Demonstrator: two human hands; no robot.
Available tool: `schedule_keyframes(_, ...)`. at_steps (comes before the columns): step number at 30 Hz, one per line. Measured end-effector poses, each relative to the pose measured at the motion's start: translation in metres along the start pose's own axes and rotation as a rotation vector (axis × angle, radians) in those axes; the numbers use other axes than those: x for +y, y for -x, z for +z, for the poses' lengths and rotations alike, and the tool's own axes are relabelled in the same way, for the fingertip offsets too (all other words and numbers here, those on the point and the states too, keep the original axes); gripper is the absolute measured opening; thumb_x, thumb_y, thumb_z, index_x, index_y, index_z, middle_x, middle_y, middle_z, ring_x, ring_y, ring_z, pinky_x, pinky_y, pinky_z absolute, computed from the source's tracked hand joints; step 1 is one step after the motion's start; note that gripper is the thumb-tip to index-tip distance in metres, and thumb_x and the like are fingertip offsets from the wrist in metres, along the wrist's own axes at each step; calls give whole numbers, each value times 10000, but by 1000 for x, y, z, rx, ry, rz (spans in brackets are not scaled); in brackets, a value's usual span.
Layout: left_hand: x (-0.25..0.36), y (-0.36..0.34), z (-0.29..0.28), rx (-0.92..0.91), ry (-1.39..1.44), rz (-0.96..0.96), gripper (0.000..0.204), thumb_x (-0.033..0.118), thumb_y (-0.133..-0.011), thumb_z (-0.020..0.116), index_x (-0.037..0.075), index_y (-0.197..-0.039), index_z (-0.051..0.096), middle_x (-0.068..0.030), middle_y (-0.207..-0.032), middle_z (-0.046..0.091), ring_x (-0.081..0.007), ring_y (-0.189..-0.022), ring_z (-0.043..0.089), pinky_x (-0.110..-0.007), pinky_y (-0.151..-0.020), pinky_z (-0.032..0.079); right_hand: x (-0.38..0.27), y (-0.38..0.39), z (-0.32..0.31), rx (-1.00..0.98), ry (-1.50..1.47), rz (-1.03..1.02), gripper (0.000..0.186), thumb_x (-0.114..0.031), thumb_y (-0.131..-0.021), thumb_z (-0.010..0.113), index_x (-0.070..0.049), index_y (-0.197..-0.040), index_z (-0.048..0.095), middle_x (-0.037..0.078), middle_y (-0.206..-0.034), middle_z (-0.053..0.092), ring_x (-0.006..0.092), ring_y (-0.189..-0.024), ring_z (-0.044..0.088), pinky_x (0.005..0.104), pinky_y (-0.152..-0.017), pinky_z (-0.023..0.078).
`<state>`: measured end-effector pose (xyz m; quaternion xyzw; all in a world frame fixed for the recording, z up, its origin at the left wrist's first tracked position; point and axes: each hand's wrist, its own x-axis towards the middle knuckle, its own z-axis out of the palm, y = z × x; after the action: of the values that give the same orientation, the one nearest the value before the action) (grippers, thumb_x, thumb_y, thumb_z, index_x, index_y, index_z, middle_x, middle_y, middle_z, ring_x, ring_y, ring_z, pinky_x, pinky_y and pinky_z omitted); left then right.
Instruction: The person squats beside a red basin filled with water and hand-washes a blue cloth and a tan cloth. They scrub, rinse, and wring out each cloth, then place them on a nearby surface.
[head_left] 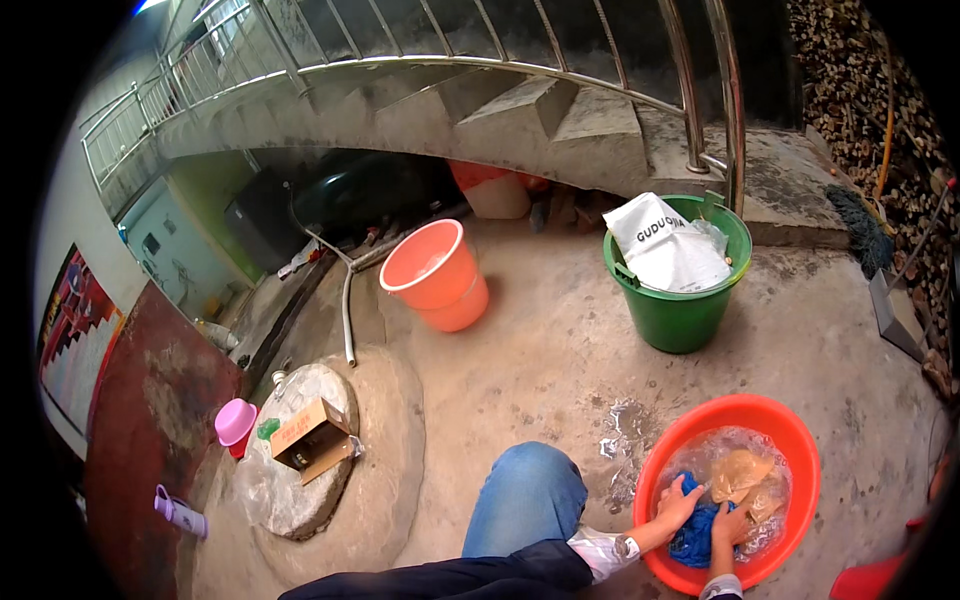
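Observation:
An orange-red basin (808, 470) of water stands on the concrete at the lower right. In it a wet blue cloth (690, 547) is bunched up. My left hand (677, 508) grips the cloth's upper part from the left, fingers curled around it. From the near side my right hand (729, 526) closes on the cloth's right edge, its fingertips partly hidden in the water. Beyond both hands, tan cloth (740, 474) lies soaking, touched by neither.
A green bucket (680, 325) holding a white bag (668, 250) stands ahead, with an orange bucket (437, 285) to its left. A cardboard box (312, 435) rests on a round stone slab (325, 385). Near the wall are a pink bowl (235, 422) and a purple bottle (183, 515).

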<state>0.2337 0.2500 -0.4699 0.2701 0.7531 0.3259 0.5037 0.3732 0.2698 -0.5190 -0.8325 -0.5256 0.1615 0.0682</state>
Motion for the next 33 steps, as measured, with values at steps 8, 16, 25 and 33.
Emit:
schedule_keyframes(8, -34, -10, 7, 75, -91, -10, 776, 602, -862, 505, 189, -1485, 296, -238, -1514, 216, -375, -1403, 216, -480, -1130, 176, -20, 20, 39, -287, 33, -625, 465, -330, -866, 610, -45, -1223, 522, 180, -1112, 603, 360, -1032, 565, 478, -846, 427)
schedule_keyframes(16, -27, -12, 1, 46, 161, -88, 842, 671, -878, 432, 147, -1508, 236, -185, -1558, 157, -326, -1444, 138, -415, -1165, 132, 9, -13, 66, -104, -378, -180, 421, -169, -863, 599, -39, -1257, 533, 184, -1056, 627, 357, -929, 620, 455, -813, 500)
schedule_keyframes(25, -30, -39, -8, -361, 1083, -105, 798, 652, -897, 422, 54, -1424, 379, -165, -1425, 441, -263, -1271, 469, -378, -1076, 350, -123, 66, -114, -555, -1718, 0, 237, -133, -884, 507, -18, -1078, 579, 70, -976, 616, 182, -847, 606, 313, -803, 505)
schedule_keyframes(33, -27, -16, -6, -667, 1178, -242, 808, 645, -892, 425, 43, -1427, 367, -188, -1429, 430, -295, -1293, 443, -394, -1072, 347, -133, 81, -128, -351, -1216, -620, 127, -56, -836, 504, 27, -892, 582, 122, -792, 612, 271, -748, 603, 340, -716, 459)
